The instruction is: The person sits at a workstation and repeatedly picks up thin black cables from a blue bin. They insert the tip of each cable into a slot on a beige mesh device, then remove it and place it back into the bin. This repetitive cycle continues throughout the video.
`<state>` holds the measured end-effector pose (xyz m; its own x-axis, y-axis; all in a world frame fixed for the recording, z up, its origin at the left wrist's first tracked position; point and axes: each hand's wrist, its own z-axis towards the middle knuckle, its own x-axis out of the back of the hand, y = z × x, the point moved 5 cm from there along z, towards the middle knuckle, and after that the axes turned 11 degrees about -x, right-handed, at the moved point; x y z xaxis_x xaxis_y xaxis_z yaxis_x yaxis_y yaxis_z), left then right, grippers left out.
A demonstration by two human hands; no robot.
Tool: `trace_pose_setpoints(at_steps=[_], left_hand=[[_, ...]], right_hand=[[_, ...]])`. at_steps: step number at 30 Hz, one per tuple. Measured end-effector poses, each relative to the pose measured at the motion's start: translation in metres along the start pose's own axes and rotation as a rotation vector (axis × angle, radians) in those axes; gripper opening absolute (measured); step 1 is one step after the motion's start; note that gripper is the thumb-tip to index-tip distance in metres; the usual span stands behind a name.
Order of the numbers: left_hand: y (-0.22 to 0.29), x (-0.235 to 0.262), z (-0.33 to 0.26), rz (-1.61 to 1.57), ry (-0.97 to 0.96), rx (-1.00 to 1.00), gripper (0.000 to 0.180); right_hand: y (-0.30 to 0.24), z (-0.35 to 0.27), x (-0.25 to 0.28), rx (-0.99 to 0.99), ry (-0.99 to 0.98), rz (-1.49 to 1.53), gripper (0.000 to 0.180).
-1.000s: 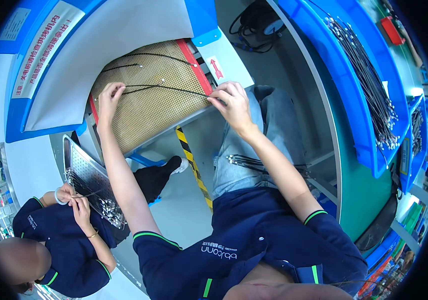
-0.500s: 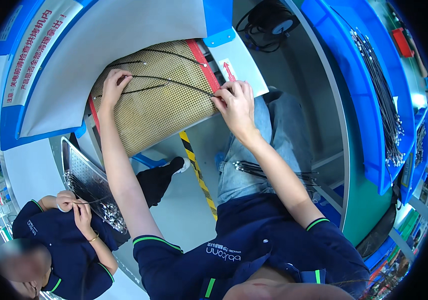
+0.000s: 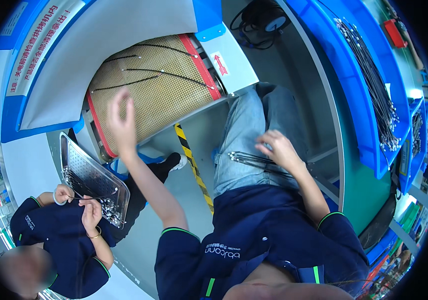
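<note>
Several thin black cables with small pale ends lie on a tan mesh belt (image 3: 174, 102) with red edges. One long cable (image 3: 186, 79) slants across its middle, crossing near another cable (image 3: 119, 87). My left hand (image 3: 122, 122) is raised over the belt's near left part, fingers apart and nothing visible in them. Over my lap hovers my right hand (image 3: 281, 151), thumb and fingers apart and slightly curled. Beside it, a bundle of black cables (image 3: 249, 160) rests across my thigh; part of the bundle is hidden under that hand and forearm.
The belt runs under a blue-framed machine's grey curtain (image 3: 124, 22). At left, a co-worker's hands (image 3: 91, 212) hold a cable by a perforated metal tray (image 3: 94, 170). Blue bins (image 3: 341, 67) with cable bundles stand at right. A black reel (image 3: 261, 22) lies beyond the machine.
Both hands have let go of the long cable, which now lies on the belt. My left hand has drawn back toward me; my right hand has moved down to the bundle on my lap.
</note>
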<state>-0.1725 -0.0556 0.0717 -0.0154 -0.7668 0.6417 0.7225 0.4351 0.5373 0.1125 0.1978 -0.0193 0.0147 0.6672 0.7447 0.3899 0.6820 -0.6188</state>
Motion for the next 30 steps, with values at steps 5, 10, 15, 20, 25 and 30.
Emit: trace_pose_setpoints(at_steps=[5,10,15,20,25,30], left_hand=[[0.076,-0.053,-0.088,-0.251,-0.179,0.069,0.021],[0.103,-0.106,-0.158,-0.459,-0.452,0.264,0.020],[0.121,-0.125,-0.184,-0.461,-0.579,0.205,0.026],[0.125,-0.133,-0.197,-0.309,-0.658,0.082,0.032],[0.122,-0.128,-0.201,-0.309,-0.674,0.088,0.025],[0.128,-0.128,-0.196,-0.375,-0.723,0.143,0.019]], right_hand=[[0.041,-0.045,-0.023,-0.167,-0.156,-0.077,0.018],[0.049,-0.048,-0.026,-0.200,-0.223,-0.043,0.016],[0.046,-0.052,-0.025,-0.137,-0.136,0.011,0.014],[0.042,-0.055,-0.019,-0.077,-0.136,0.103,0.013],[0.038,-0.055,-0.011,-0.109,-0.217,0.226,0.012],[0.020,-0.050,-0.004,-0.026,-0.177,0.287,0.022]])
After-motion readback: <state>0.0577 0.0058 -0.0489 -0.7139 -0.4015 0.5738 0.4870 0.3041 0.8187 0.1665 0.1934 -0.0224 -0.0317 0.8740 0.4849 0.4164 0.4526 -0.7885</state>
